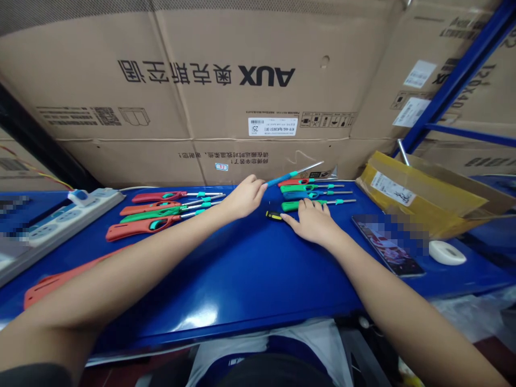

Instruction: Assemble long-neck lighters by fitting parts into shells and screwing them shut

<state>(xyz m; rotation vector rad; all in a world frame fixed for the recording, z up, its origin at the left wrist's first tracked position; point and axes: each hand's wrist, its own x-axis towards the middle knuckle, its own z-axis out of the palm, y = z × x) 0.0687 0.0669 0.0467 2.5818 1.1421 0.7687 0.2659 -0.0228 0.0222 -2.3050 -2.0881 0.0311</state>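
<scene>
My left hand (246, 199) is closed around a blue stick lighter (280, 179), its metal tube pointing up and to the right. Fingers of my right hand (316, 221) rest apart over a green stick lighter (291, 206) on the blue table. The right thumb reaches the end of a small black and yellow tool (274, 215), whose kind I cannot make out. Just behind lie a blue lighter (318, 194), another green lighter (296, 188) and a red lighter (288, 183), tubes to the right.
On the left lie several red lighters (141, 228), a green lighter (151, 215) and a white power strip (60, 223). To the right are a phone (387, 244), a white oval device (446, 252) and a yellow package (435, 193). A large cardboard box (201, 107) stands behind.
</scene>
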